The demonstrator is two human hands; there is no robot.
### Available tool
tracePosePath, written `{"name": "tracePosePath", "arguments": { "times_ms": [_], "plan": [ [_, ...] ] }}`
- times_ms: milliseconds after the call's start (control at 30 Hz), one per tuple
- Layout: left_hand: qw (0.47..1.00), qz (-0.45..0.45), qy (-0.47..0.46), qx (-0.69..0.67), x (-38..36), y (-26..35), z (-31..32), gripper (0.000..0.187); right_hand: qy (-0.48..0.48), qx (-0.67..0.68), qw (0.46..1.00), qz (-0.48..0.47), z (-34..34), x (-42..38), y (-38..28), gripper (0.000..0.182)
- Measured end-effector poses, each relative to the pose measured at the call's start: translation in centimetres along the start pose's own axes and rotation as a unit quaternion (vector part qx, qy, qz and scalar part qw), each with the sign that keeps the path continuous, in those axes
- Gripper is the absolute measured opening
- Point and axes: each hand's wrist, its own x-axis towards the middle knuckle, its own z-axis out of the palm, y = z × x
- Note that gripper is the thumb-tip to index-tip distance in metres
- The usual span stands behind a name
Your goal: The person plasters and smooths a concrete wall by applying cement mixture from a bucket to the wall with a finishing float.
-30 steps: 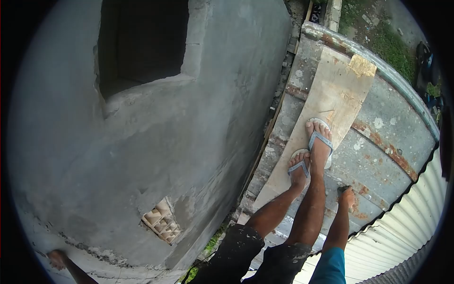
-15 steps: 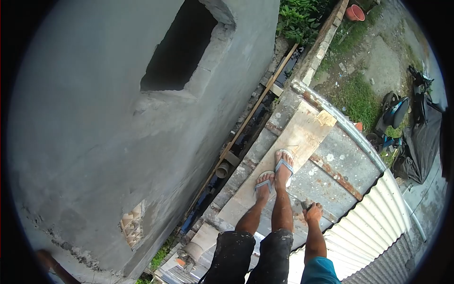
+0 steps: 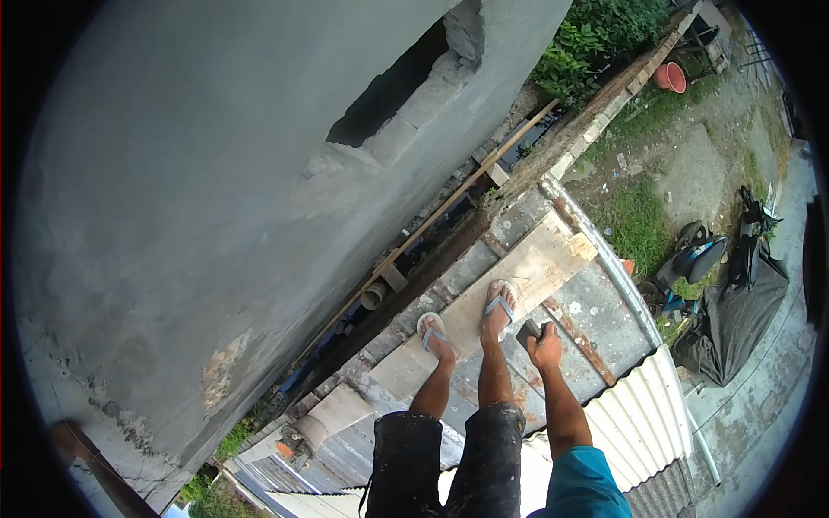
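Note:
My right hand (image 3: 546, 348) is closed around a dark, flat, rectangular object (image 3: 528, 331) whose exact kind I cannot make out. The hand hangs over the stained metal roof sheet (image 3: 596, 302), just right of my feet. My sandalled left foot (image 3: 433, 332) and right foot (image 3: 499, 302) stand on a pale wooden board (image 3: 471, 324) lying across the roof. My left hand does not show in the view.
A grey plastered wall (image 3: 216, 173) with a rough opening (image 3: 393, 91) rises on the left. Between wall and roof runs a deep gap with a long pole (image 3: 458, 194) and a pipe (image 3: 373, 296). Corrugated sheets (image 3: 639, 406) lie right. Below are a motorbike (image 3: 695, 259) and red bucket (image 3: 669, 78).
My feet are farther apart, the left one shifted left along the board. My right hand has moved up and left, showing more of the dark object. The view has shifted too.

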Motion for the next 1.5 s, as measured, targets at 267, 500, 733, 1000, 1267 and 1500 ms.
{"name": "tracePosePath", "arguments": {
  "times_ms": [267,500,733,1000,1267,1500],
  "plan": [
    [0.994,-0.064,0.092,0.017,7.4,-5.9,3.7,0.092,-0.002,0.05,0.996,-0.067,-0.9,3.5,-7.3,0.035],
    [0.987,-0.094,0.131,0.005,10.6,-7.5,6.2,0.092,-0.046,0.058,0.997,0.013,-2.6,2.0,-7.9,0.037],
    [0.979,-0.123,0.163,-0.015,11.5,-6.1,7.4,0.092,-0.008,0.036,0.999,0.03,-7.3,-1.0,-6.4,0.042],
    [0.983,-0.022,0.179,-0.016,13.2,2.6,5.0,0.085,0.096,0.1,0.989,0.057,-15.9,-10.6,-4.5,0.042],
    [0.979,-0.058,0.188,-0.057,14.3,6.2,2.8,0.077,0.18,0.12,0.964,0.157,-21.2,-22.5,0.4,0.048],
    [0.98,-0.078,0.176,-0.059,14.3,6.8,2.1,0.074,0.23,0.133,0.943,0.201,-23.4,-31.8,1.1,0.047]
  ]
}}
